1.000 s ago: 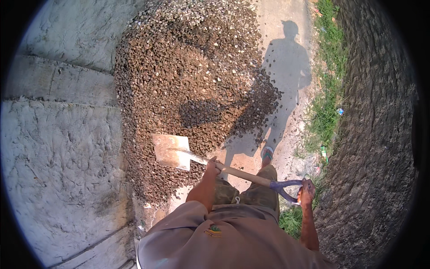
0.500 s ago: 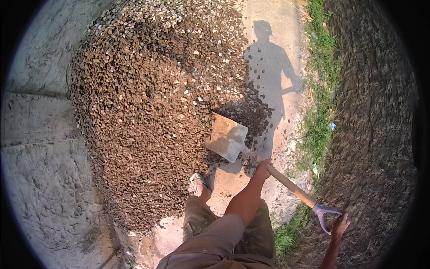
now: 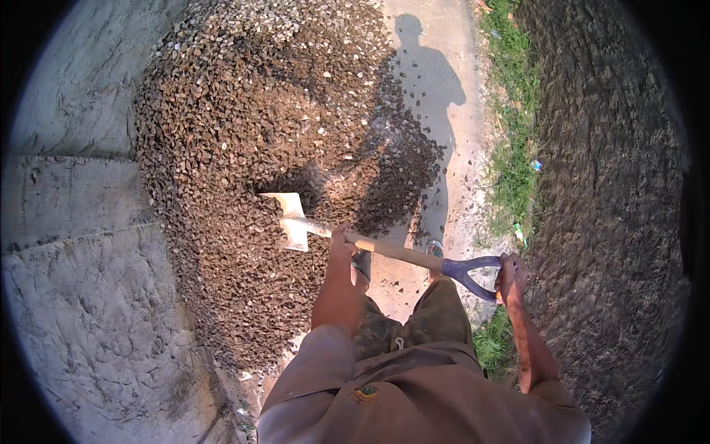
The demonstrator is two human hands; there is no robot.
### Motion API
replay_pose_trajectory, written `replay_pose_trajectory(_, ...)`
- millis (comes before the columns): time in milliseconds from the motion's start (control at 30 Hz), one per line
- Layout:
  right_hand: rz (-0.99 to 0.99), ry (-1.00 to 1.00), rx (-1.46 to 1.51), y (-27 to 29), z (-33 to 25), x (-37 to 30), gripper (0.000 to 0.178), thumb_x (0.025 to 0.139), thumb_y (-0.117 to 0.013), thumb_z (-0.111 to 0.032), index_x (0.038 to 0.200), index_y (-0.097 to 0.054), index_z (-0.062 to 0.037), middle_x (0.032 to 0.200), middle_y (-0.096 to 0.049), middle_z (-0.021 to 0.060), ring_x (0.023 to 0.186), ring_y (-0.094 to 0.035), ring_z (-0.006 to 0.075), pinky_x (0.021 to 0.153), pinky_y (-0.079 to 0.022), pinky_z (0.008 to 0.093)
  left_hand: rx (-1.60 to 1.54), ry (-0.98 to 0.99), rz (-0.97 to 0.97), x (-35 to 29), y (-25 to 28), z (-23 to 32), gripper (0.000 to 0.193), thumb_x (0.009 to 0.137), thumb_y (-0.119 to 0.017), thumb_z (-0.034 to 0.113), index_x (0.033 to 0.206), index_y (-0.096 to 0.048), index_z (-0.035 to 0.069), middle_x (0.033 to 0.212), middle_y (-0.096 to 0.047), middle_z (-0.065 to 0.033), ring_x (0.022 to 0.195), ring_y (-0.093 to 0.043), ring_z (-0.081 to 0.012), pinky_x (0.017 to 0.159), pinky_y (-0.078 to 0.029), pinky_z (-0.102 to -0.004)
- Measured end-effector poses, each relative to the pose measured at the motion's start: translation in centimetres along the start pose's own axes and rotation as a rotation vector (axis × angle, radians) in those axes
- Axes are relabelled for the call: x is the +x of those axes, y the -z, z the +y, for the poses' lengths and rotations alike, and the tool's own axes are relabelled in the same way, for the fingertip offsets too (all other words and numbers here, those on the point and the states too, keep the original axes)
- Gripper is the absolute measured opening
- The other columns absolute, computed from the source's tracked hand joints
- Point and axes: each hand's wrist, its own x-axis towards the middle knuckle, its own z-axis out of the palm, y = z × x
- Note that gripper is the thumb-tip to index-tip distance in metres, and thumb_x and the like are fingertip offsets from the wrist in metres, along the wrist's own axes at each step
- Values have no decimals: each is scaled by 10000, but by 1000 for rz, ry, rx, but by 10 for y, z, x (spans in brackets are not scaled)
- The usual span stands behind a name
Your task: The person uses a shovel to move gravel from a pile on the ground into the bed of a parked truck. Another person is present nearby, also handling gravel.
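Observation:
A shovel (image 3: 403, 252) lies slantwise across the view, its blade to the left and its purple D-shaped handle to the right. My left hand (image 3: 342, 238) is closed round the wooden shaft close to the blade. At the other end, my right hand (image 3: 510, 277) grips the crossbar of the handle. The pale metal blade meets the brown gravel pile (image 3: 244, 148), and its far-left edge is partly sunk among the stones. Little or no gravel shows on the visible part of the blade.
A rough grey concrete wall (image 3: 81, 311) borders the pile on the left. Right of the pile runs a pale concrete path (image 3: 470, 140) with my shadow and scattered stones. Beyond it come a grass strip (image 3: 514, 155) with bits of litter and a dark rough surface (image 3: 599, 185). My sandalled feet stand below the shaft.
The shovel blade has moved left into the gravel, and the shaft now lies flatter. Both hands moved left and up in view with it. More stones lie spread toward the path.

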Motion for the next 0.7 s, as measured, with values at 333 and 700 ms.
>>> replay_pose_trajectory(333, -529, 800, -178, -63, 11, -65, 220, 690, -705, -209, 691, -554, -50, 550, -508, 68, 453, -504, 185, 433, -405, 323, -312, -134, -455, -171, 84, 115, 232, 798, -550, 154, 603, -428, 132, 534, -423, 22, 488, -425, -130, 521, -402, -272)
replay_pose_trajectory(700, -691, 301, 78, -42, 42, 43, 236, 842, -581, -241, 721, -514, -49, 524, -476, 5, 473, -480, 89, 437, -380, 264, -108, -578, 290, -214, 78, 111, 266, 839, -530, 264, 620, -420, 159, 512, -426, 18, 411, -424, -163, 402, -418, -312)
